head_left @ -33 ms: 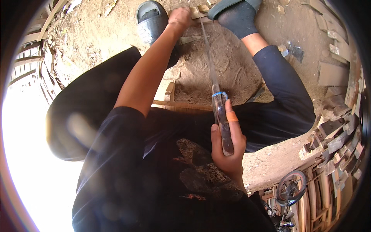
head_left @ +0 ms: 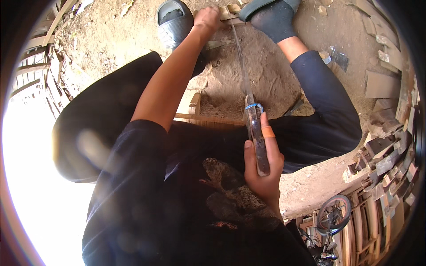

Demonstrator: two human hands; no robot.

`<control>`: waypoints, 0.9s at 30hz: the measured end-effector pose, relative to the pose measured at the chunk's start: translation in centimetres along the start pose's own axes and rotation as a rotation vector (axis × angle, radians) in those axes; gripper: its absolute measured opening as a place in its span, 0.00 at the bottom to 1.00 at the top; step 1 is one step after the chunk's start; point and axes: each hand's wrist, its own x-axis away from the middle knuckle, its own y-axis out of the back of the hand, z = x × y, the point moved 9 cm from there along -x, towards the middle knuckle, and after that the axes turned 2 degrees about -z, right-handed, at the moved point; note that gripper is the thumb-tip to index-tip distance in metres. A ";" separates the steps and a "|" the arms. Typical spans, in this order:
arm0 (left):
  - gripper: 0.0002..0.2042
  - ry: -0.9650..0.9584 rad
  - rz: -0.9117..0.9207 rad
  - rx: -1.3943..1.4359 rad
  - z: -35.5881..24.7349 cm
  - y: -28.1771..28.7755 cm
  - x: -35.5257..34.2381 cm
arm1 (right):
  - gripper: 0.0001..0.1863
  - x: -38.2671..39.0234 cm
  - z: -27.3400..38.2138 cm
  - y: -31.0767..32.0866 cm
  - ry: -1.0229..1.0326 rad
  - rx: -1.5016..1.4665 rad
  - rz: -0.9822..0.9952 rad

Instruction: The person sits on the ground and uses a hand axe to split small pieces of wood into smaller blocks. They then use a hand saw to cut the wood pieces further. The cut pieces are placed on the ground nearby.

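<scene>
A handsaw (head_left: 255,128) with a dark, worn handle and a blue tie near its blade is gripped in my right hand (head_left: 270,170), the index finger stretched along the handle. Orange tape wraps that finger. The narrow blade (head_left: 241,62) runs away from me, its far end at a small piece of light wood (head_left: 225,13) at the top edge. My left hand (head_left: 207,18) is closed at the left end of this wood, pressing it down near the ground between my feet. The left fingertips are partly hidden.
My feet in a grey slide (head_left: 171,33) and a dark slide (head_left: 262,9) flank the wood. A wooden board (head_left: 208,119) lies under my lap. Stacked wood offcuts (head_left: 388,164) line the right side, with a bicycle wheel (head_left: 333,215) below them. A plastic scrap (head_left: 340,59) lies on the dirt.
My right hand and the saw have shifted slightly forward and to the right. My left hand stays at the wood, almost unmoved.
</scene>
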 end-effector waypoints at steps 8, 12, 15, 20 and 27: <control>0.35 0.006 -0.172 -0.001 -0.1 0.9 0.4 | 0.30 -2.2 -0.8 0.7 0.211 -0.025 -0.059; 0.33 -0.006 -0.170 -0.015 -0.1 0.5 0.1 | 0.29 -1.2 -1.0 -0.2 0.126 0.010 -0.019; 0.35 0.030 -0.201 -0.023 0.1 0.7 0.5 | 0.28 0.1 -1.1 0.4 0.188 0.076 -0.088; 0.37 -0.006 -0.161 0.081 0.0 1.3 0.0 | 0.27 -6.0 -2.2 -1.7 0.151 -0.035 -0.083; 0.40 -0.005 -0.131 0.030 -0.2 -0.2 -0.2 | 0.29 -3.9 -2.0 -0.9 0.196 -0.023 -0.091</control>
